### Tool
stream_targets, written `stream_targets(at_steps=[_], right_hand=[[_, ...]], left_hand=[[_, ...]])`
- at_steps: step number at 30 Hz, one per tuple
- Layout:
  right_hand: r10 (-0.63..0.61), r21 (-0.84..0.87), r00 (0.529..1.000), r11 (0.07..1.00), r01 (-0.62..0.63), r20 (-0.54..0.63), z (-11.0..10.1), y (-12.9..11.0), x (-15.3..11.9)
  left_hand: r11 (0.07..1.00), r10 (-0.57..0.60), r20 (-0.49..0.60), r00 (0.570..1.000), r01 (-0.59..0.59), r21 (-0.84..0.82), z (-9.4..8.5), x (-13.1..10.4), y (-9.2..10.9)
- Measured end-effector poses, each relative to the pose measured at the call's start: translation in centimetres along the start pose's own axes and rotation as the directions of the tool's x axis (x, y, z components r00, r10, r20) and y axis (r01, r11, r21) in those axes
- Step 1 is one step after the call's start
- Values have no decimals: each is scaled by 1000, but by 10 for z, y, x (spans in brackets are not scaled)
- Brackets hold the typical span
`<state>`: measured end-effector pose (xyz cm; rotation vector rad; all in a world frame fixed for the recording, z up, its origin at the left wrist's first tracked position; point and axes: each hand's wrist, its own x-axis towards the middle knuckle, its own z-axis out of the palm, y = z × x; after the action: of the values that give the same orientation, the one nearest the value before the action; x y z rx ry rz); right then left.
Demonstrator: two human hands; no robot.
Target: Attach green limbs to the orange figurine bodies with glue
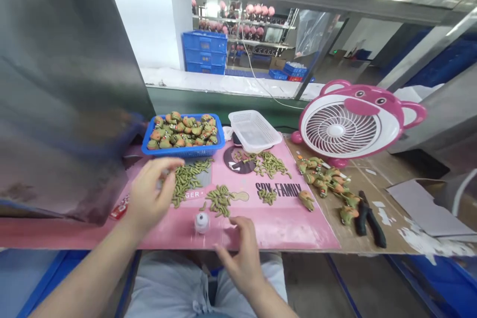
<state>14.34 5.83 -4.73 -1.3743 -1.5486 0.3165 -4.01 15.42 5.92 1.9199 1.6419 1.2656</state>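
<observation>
My left hand (153,190) is raised over the left part of the pink mat (276,231), just in front of the blue basket (182,151). Its forefinger is stretched out and apart from the thumb; I make out nothing held. Over the mat's front edge, my right hand (243,257) is open, thumb and fingers spread, with nothing between them. A small white round container (201,222) with a dark tip stands between the hands. Behind it lies a small heap of green curved pieces (219,199). More green pieces (186,179) spread beside my left hand.
Green-and-orange figure parts (181,129) fill the blue basket. A white plastic basket (255,129) stands at the back, near more green pieces (272,165). A pink bear-shaped fan (337,129), similar figure parts (324,179) and black-handled pliers (372,223) are at right. A metal panel (67,94) rises at left.
</observation>
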Motion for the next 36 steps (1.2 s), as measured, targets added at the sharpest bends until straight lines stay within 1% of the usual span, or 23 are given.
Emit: stream_targets(at_steps=[1, 3, 5, 7, 10, 13, 15, 17, 19, 21, 22, 24, 26, 28, 29, 30, 32, 33, 34, 36], right_hand=[[-14, 30, 999, 999, 13, 32, 13, -6, 0], [-10, 60, 997, 998, 6, 79, 32, -11, 3], [13, 57, 994, 998, -19, 110, 44, -11, 6], [12, 56, 991, 998, -20, 136, 50, -9, 7], [-5, 45, 991, 999, -2, 134, 54, -5, 5], [-15, 33, 991, 999, 10, 132, 55, -4, 4], [-22, 64, 991, 998, 14, 129, 54, -4, 4], [-41, 151, 992, 988, 24, 117, 50, -5, 5], [-23, 263, 993, 965, -8, 117, 41, -6, 3], [45, 342, 989, 935, -93, 144, 24, -8, -3], [81, 362, 982, 921, -140, 173, 14, -9, -7], [126, 387, 968, 900, -204, 217, -10, -12, -16], [171, 412, 964, 878, -242, 201, -33, -14, -25], [242, 439, 957, 851, -289, 162, -54, -15, -33], [275, 447, 950, 838, -312, 149, -62, -15, -36], [299, 451, 943, 828, -332, 146, -69, -15, -39], [342, 466, 932, 809, -358, 122, -80, -16, -43], [362, 480, 928, 800, -361, 94, -85, -17, -45], [380, 501, 923, 788, -358, 61, -89, -19, -46], [403, 560, 915, 762, -324, -20, -95, -26, -47]], left_hand=[[996, 13, 2, 1000, -13, 86, 2, 18, -3], [969, 6, 39, 999, -16, 248, 7, 53, -10], [931, -24, 92, 995, -11, 365, 15, 83, -17], [896, -68, 128, 989, 5, 444, 24, 104, -21], [871, -134, 141, 981, 48, 490, 38, 120, -21], [886, -188, 140, 972, 107, 452, 46, 126, -17], [911, -215, 131, 968, 150, 384, 44, 128, -14], [942, -228, 120, 966, 187, 280, 36, 125, -11], [968, -230, 112, 967, 215, 133, 26, 111, -6], [969, -236, 114, 965, 243, -52, 17, 83, -1], [953, -245, 118, 962, 261, -151, 14, 62, 1], [892, -276, 169, 946, 317, -322, 10, 13, 5], [816, -314, 213, 925, 378, -438, 5, -40, 8], [736, -371, 240, 897, 442, -513, 0, -87, 10], [677, -416, 248, 875, 480, -558, -4, -107, 11], [602, -475, 255, 842, 522, -604, -7, -123, 13], [472, -581, 286, 762, 601, -645, -12, -147, 16], [423, -620, 312, 720, 642, -639, -14, -156, 19], [395, -642, 345, 685, 681, -617, -15, -164, 21], [358, -644, 419, 640, 737, -573, -14, -177, 27]])
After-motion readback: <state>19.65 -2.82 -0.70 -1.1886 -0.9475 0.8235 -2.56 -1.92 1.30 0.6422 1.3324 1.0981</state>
